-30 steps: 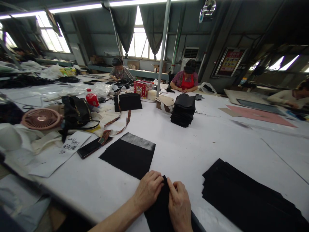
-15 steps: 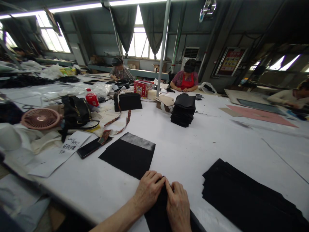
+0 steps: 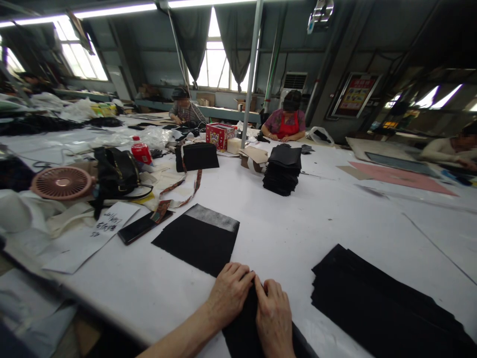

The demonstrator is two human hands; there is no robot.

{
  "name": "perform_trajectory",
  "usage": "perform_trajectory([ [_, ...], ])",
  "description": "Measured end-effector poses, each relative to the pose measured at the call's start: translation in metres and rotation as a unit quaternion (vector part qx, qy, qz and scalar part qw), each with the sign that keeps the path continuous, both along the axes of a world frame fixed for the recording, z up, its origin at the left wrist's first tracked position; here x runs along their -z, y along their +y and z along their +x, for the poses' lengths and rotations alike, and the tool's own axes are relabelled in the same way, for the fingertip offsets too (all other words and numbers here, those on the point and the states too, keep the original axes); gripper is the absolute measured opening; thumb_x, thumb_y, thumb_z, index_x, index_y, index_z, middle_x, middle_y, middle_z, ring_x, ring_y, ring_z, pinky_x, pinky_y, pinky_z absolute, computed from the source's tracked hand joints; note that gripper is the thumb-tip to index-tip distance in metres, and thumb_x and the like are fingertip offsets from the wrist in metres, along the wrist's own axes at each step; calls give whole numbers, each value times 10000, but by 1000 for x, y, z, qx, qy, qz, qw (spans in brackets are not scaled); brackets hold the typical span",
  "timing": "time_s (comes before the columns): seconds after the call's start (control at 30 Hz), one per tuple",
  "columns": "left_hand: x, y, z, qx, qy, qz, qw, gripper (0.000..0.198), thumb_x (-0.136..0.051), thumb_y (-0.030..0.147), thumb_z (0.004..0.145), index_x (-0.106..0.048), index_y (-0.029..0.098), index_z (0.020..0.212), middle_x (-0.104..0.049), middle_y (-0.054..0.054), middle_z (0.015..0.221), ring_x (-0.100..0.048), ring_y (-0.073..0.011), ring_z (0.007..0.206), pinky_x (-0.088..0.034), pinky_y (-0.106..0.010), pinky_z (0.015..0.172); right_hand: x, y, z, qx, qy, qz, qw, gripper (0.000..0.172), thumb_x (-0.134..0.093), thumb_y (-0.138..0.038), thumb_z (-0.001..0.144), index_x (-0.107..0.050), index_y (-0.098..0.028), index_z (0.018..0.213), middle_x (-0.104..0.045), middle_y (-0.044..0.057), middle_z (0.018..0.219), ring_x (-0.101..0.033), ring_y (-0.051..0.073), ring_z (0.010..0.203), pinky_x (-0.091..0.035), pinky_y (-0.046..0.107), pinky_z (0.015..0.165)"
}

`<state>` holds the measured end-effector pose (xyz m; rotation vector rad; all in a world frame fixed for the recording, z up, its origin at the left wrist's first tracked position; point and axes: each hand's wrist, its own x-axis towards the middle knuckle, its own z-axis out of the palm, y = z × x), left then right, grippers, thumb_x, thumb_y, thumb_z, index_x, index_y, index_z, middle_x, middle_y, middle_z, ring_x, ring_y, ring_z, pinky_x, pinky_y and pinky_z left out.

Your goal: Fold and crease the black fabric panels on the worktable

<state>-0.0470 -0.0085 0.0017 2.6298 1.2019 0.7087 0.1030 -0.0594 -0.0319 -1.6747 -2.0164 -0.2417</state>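
My left hand (image 3: pixel 230 289) and my right hand (image 3: pixel 275 313) meet at the front of the table, fingertips almost touching. Both have curled fingers closed on the top edge of a black sheet (image 3: pixel 240 333), leather-like or cloth, which seems to be folded there. The fingers hide most of that edge. Just beyond my left hand lies another black sheet (image 3: pixel 197 238) with a greyish, shiny strip along its far end. To the right of my right hand is a fanned stack of black sheets (image 3: pixel 383 303).
On the white table (image 3: pixel 283 228), a phone (image 3: pixel 143 227), a paper with handwriting (image 3: pixel 93 238), a pink fan (image 3: pixel 62 182) and a black bag (image 3: pixel 117 171) lie left. Farther back stands a tall black stack (image 3: pixel 282 169) near a pole (image 3: pixel 251 74). A person in a red apron (image 3: pixel 286 127) sits opposite.
My hands stay almost in the same place, still pressing the edge of the black sheet. At the far right, another person's arm has shifted slightly.
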Motion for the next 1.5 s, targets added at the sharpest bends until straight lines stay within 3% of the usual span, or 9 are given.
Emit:
perform_trajectory([
  [0.13, -5, 0, -1, -14, -27, 1, 1000, 337, -513, 121, 890, -523, 201, 1218, -585, -72, 1209, -522, -233, 1097, -406, -412, 979, 0, 0, 0, 2, 2, 15, 1000, 432, -418, -45, 878, -537, -207, 1259, -531, 62, 876, -506, 222, 808, -394, 357, 686],
  [0.23, -8, 0, -2, 26, -13, 8, 1000, 481, -476, 83, 883, -436, 213, 1344, -587, -62, 1255, -492, -232, 1174, -370, -412, 1031, 1, 1, -1, 5, 10, 17, 1000, 426, -415, -54, 886, -535, -219, 1260, -530, 56, 870, -503, 217, 796, -392, 349, 677],
  [0.37, -9, -1, -1, 60, 28, 3, 998, 369, -422, 95, 914, -506, 189, 1261, -633, -63, 1151, -502, -234, 1166, -382, -388, 1016, 0, 1, 1, 8, 27, 12, 1000, 419, -398, -56, 898, -535, -209, 1263, -525, 55, 867, -503, 211, 787, -400, 347, 680],
  [0.63, -10, -1, -2, 84, 76, 41, 993, 372, -471, 113, 913, -508, 216, 1269, -597, -46, 1210, -490, -210, 1175, -324, -401, 1088, 9, -16, 22, -23, 75, 29, 996, 325, -385, -103, 956, -547, -174, 1228, -529, 71, 933, -504, 196, 839, -439, 337, 737],
  [0.9, -16, -6, 7, 94, 154, 74, 981, 374, -497, 82, 858, -511, 124, 1229, -587, -94, 1154, -489, -232, 1156, -317, -368, 1082, 5, -30, 28, -24, 48, 31, 998, 398, -372, -4, 894, -556, -159, 1211, -522, 79, 932, -499, 210, 855, -443, 354, 754],
  [1.07, -21, -11, 9, 103, 196, 81, 972, 439, -497, 123, 868, -457, 158, 1304, -553, -108, 1213, -481, -251, 1157, -334, -394, 1049, 6, -37, 31, -18, 30, 35, 999, 402, -404, 15, 866, -560, -140, 1202, -524, 81, 919, -497, 217, 844, -439, 359, 746],
  [1.3, -25, -12, 14, 132, 230, 96, 959, 351, -467, 156, 907, -489, 118, 1256, -566, -109, 1183, -466, -239, 1172, -275, -374, 1099, 6, -46, 36, -19, 34, 35, 999, 408, -414, 16, 856, -561, -145, 1201, -530, 86, 923, -504, 225, 853, -439, 366, 749],
  [1.5, -21, -19, 15, 127, 243, 102, 956, 489, -503, 193, 893, -397, 181, 1371, -543, -113, 1231, -484, -244, 1158, -298, -395, 1079, 6, -53, 40, -24, 45, 35, 998, 422, -396, 16, 853, -550, -149, 1209, -536, 90, 937, -508, 227, 849, -449, 377, 740],
])
